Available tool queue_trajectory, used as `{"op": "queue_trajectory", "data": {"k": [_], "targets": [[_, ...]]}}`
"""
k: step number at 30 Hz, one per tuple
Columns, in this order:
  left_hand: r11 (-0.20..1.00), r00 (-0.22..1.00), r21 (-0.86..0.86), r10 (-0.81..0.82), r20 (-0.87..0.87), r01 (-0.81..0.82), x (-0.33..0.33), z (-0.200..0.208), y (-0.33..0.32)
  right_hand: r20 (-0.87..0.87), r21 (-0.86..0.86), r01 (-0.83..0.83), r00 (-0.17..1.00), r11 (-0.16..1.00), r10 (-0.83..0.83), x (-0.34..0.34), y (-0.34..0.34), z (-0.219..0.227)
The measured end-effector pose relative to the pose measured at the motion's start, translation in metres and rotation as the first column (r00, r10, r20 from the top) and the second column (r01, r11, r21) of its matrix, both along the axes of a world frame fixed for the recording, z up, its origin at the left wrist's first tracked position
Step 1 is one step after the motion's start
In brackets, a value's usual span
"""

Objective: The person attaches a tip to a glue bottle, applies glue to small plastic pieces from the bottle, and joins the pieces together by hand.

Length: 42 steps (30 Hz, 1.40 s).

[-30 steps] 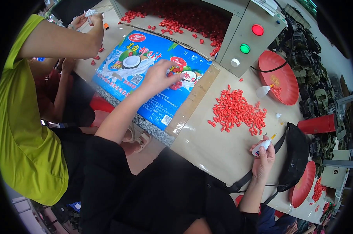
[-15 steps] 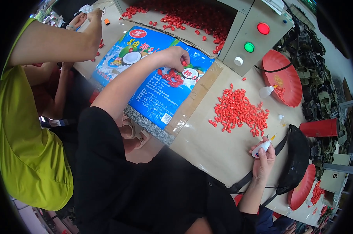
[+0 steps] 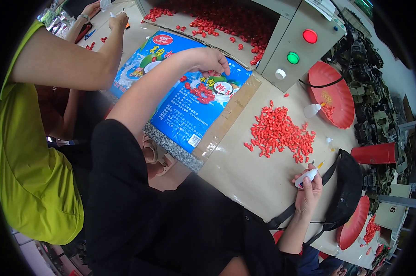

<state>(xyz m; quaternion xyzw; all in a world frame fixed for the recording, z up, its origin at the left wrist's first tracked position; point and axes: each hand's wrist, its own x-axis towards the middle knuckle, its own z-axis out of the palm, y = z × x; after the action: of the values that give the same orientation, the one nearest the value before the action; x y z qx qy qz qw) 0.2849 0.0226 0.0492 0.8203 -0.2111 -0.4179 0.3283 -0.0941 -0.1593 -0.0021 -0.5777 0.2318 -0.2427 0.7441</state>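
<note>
Blue printed bag (image 3: 180, 99) lies flat on the table (image 3: 263, 184), far left. Left hand (image 3: 210, 60) has moved farther up it since 1 second ago, fingers pinched over small red pieces (image 3: 202, 92). Right hand (image 3: 309, 193) stays near-right, gripping a small white squeeze bottle (image 3: 306, 177).

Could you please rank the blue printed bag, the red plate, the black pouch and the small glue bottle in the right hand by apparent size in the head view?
1. blue printed bag
2. red plate and black pouch: too alike to rank
3. small glue bottle in the right hand
</note>
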Motion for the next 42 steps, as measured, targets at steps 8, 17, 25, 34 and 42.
{"op": "queue_trajectory", "data": {"k": [8,17,25,34,42], "targets": [[0.751,0.677,0.481,-0.64,0.363,0.453,-0.032,0.005,0.014,-0.012,0.004,-0.014,1.0,1.0,0.014,0.003,0.0,0.002],[0.75,0.735,0.491,-0.618,0.279,0.444,-0.019,-0.013,0.012,0.013,0.04,-0.016,1.0,0.999,0.016,0.001,0.001,0.002],[0.634,0.528,0.608,-0.76,0.378,0.478,-0.044,0.007,0.001,-0.006,0.037,-0.018,1.0,0.999,0.019,0.0,0.001,0.001],[0.764,0.661,0.369,-0.644,0.385,0.53,-0.032,0.001,0.005,-0.011,0.033,-0.022,1.0,0.999,0.023,0.001,0.001,0.002],[0.709,0.551,0.416,-0.704,0.447,0.569,-0.072,0.005,0.005,-0.032,0.038,-0.04,0.999,0.998,0.041,0.002,0.003,0.004]]}}
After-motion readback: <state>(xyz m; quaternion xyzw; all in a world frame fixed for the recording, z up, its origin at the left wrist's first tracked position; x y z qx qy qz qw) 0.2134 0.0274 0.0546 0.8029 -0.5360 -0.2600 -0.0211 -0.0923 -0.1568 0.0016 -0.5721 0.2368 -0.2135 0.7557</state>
